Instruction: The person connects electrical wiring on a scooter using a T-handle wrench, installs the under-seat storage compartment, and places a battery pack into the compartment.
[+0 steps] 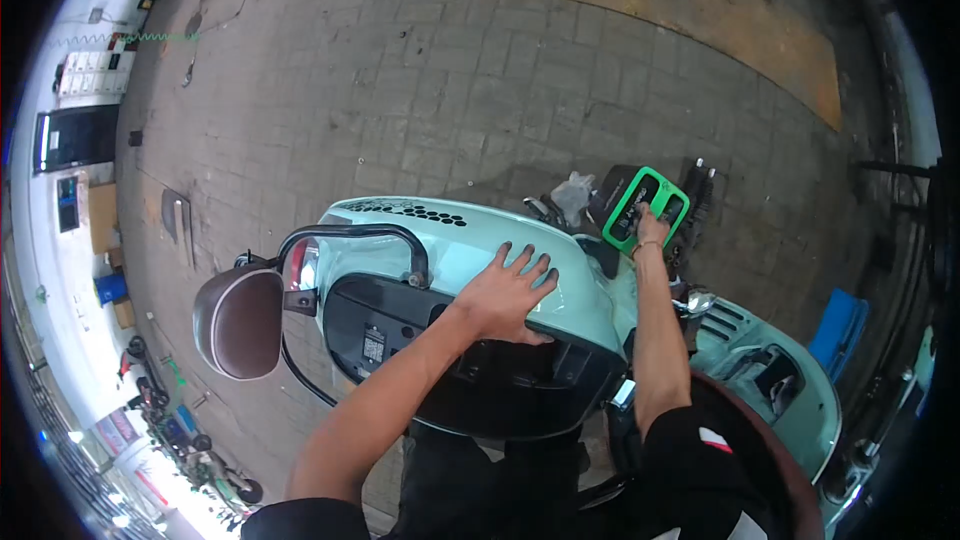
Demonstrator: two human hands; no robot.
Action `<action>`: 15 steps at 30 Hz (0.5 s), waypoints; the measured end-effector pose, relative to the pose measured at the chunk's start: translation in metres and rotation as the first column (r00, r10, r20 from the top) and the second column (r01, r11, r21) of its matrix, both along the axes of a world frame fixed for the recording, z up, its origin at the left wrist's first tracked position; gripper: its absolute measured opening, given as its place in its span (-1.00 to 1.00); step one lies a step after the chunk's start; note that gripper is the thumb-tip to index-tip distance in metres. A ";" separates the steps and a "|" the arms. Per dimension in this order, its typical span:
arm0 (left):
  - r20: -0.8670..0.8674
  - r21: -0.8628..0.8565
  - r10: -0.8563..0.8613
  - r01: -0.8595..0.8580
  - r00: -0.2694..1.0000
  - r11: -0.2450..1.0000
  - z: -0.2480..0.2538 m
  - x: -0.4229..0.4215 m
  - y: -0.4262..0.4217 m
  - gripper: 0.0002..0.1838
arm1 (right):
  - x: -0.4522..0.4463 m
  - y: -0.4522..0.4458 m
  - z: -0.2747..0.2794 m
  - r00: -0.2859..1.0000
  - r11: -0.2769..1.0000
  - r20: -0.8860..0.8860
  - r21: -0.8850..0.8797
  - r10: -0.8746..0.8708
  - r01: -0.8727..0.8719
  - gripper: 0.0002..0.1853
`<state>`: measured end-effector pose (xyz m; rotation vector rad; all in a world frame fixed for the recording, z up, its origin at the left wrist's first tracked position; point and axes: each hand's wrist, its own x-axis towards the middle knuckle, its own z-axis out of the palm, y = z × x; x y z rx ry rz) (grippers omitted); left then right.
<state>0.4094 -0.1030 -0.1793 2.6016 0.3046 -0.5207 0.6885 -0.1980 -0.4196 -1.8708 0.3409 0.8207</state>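
Note:
A mint-green scooter (585,280) spreads across the middle, with its dark underseat compartment (520,370) facing me. My left hand (505,295) rests on the scooter's side panel, fingers spread and thumb over the compartment's edge. Farther right, my right hand (652,227) is at the face of a black box with a bright green border (622,210). Its fingers look curled against the box, though their tips are partly hidden. Beside the box lie dark coil-spring shock absorbers (698,202). A crumpled clear plastic bag (573,196) is on the box's left.
A padded brown backrest (240,323) on a black grab rail (355,231) juts out left of the scooter. The mint-green front end (800,380) lies right, near a blue object (838,330). Paving (450,90) stretches ahead, with a brown sheet (740,40) farther off.

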 end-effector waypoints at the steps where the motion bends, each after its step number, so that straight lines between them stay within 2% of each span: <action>1: -0.014 0.008 -0.007 0.007 1.000 1.000 0.001 0.000 0.001 0.02 | -0.008 0.004 0.029 0.999 0.997 0.021 0.073 -0.038 0.036 -0.89; 5: 0.003 -0.015 0.010 -0.010 1.000 1.000 0.004 -0.003 -0.001 0.02 | 0.000 -0.007 0.114 1.000 0.991 -0.013 0.131 -0.011 0.013 -0.87; 6: -0.020 -0.012 0.019 -0.019 1.000 1.000 0.005 -0.005 -0.001 0.02 | -0.006 -0.007 0.156 1.000 0.997 0.022 0.081 0.018 -0.019 -0.89; 8: 0.063 -0.039 0.053 -0.050 0.997 0.998 0.009 -0.011 -0.001 0.02 | -0.018 -0.022 0.223 0.993 0.992 0.020 0.042 0.117 -0.117 -0.86; 10: 0.062 -0.052 0.046 -0.043 0.997 0.998 0.012 -0.013 0.002 -0.02 | -0.035 -0.036 0.291 0.987 0.988 0.075 0.044 0.145 -0.149 -0.88; 11: 0.125 -0.075 0.118 -0.110 0.985 0.991 0.016 -0.016 0.001 -0.15 | -0.051 -0.048 0.325 0.985 0.986 0.086 0.053 0.153 -0.158 -0.89; 12: 0.167 -0.081 0.123 -0.110 0.978 0.991 0.012 -0.017 0.001 -0.15 | -0.068 -0.057 0.358 0.981 0.987 0.120 0.038 0.153 -0.158 -0.90; 15: 0.299 -0.107 0.293 -0.273 0.908 0.956 -0.001 -0.023 -0.005 -0.45 | -0.125 -0.085 0.460 0.966 0.983 0.184 -0.004 0.184 -0.186 -0.91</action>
